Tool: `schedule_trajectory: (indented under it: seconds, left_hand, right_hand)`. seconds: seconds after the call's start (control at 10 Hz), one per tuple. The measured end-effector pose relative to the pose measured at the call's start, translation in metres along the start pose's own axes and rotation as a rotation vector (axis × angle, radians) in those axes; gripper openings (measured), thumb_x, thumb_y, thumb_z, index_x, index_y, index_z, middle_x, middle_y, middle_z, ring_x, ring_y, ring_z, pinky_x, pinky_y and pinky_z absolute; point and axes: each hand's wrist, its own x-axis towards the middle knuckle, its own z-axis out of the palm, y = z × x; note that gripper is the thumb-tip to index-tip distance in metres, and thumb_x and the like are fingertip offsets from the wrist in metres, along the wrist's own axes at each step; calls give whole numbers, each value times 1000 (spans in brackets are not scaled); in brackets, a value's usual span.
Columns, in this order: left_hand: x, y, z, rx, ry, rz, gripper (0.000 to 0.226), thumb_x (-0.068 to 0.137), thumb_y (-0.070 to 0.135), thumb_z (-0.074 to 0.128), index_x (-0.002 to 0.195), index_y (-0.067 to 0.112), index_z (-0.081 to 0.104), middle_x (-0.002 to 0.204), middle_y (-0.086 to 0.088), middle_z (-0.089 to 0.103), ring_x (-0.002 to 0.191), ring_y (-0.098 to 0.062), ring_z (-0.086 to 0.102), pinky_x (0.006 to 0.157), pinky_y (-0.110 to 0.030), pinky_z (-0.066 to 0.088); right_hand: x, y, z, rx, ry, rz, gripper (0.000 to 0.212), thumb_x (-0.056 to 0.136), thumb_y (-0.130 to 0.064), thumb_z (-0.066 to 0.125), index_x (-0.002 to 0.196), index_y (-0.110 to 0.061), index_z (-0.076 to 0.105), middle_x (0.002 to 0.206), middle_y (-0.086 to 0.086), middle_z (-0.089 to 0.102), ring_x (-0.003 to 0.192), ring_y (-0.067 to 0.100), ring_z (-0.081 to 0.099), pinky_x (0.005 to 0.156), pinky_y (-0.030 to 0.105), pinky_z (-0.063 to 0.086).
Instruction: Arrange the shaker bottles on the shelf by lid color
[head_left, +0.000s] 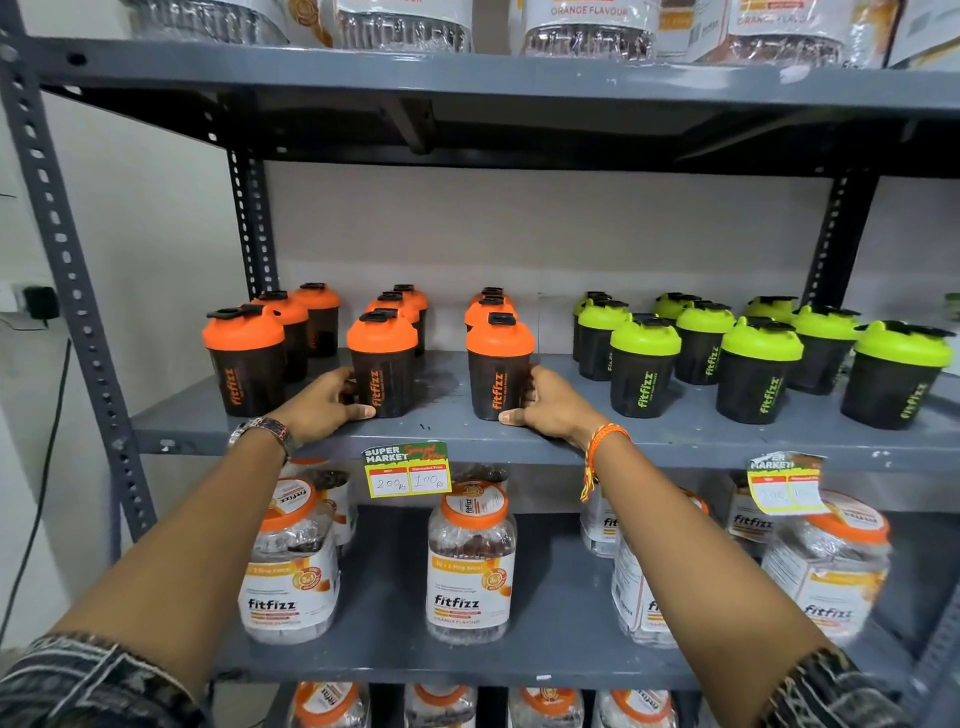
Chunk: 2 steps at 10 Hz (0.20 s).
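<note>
Reaching both arms to the shelf (447, 441), our left hand (324, 402) cupping one orange-lidded bottle (383, 364), our right hand (548, 405) cupping another (500, 366), more orange lids sitting behind, green-lidded bottles (761, 371) grouping at right.

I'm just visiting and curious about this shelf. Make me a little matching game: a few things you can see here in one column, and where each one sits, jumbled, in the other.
Things:
1. orange-lid shakers
2. green-lid shakers
3. price tag
4. clear fitfizz jar

Places:
A. stuck on the front edge of the middle shelf
B. right part of the middle shelf
C. on the shelf below
D. left part of the middle shelf, where the left hand and right hand each touch one

Pairs: 1-D, 2-B, 3-A, 4-C
</note>
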Motion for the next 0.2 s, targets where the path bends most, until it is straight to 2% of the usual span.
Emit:
schedule_trajectory:
  seconds: [0.1,0.2]
  left_hand:
    - [-1,2,-3,17,-17,-40,65,88,8,70,145,17,40,130,0,62,126,-19,55,100,-28,41]
    - [-13,9,-3,31,13,-65,86,84,11,75,155,15,26,151,-12,48,135,-24,48,113,-39,38]
  right_hand:
    - [-8,-4,-3,37,-14,15,79,75,-2,83,143,-5,42,143,17,58,131,30,57,111,46,47]
    - [-37,-20,-15,174,61,-29,85,80,-2,80,150,-4,34,147,17,53,131,27,56,98,30,50]
